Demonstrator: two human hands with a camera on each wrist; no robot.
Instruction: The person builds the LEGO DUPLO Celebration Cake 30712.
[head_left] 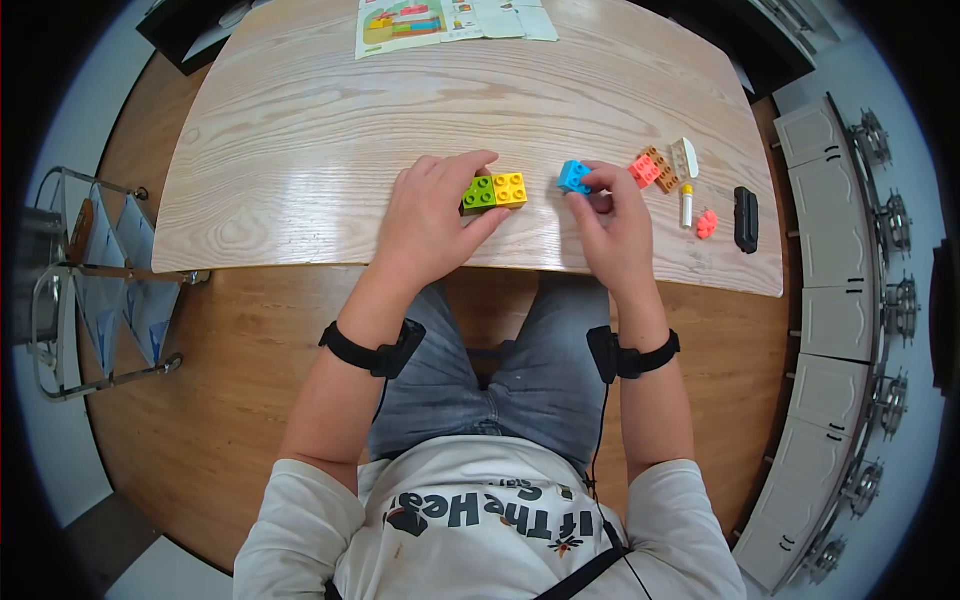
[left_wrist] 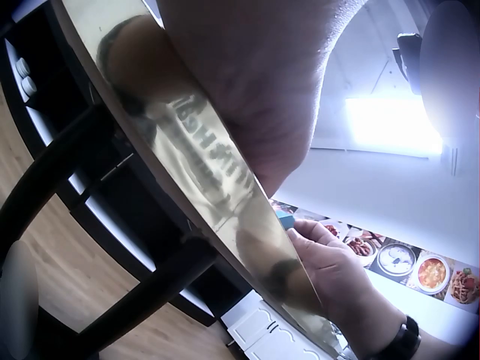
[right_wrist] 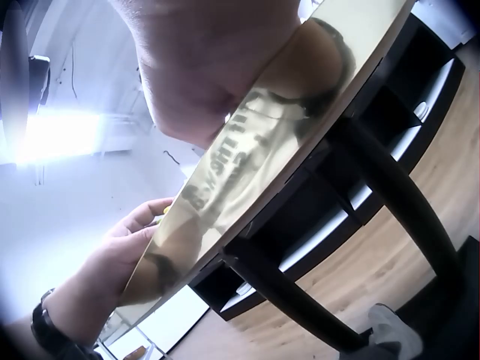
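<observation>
Near the table's front edge, my left hand [head_left: 425,222] holds a green toy brick [head_left: 479,194] between thumb and fingers. A yellow brick [head_left: 510,189] with round studs sits against the green one's right side. To the right, my right hand [head_left: 620,228] pinches a blue brick [head_left: 573,177] by its right end, a short way from the yellow brick. The left wrist view catches the right hand [left_wrist: 330,262] with a bit of the blue brick [left_wrist: 286,220] at its fingertips. In the right wrist view, the left hand [right_wrist: 124,259] shows beyond the table edge, its bricks mostly hidden.
Right of the right hand lie a red brick [head_left: 644,170], an orange-brown brick [head_left: 662,168], a white piece [head_left: 684,158], a white tube with yellow cap [head_left: 687,208], a coral piece [head_left: 707,224] and a black case [head_left: 746,220]. A printed sheet [head_left: 405,28] lies at the far edge.
</observation>
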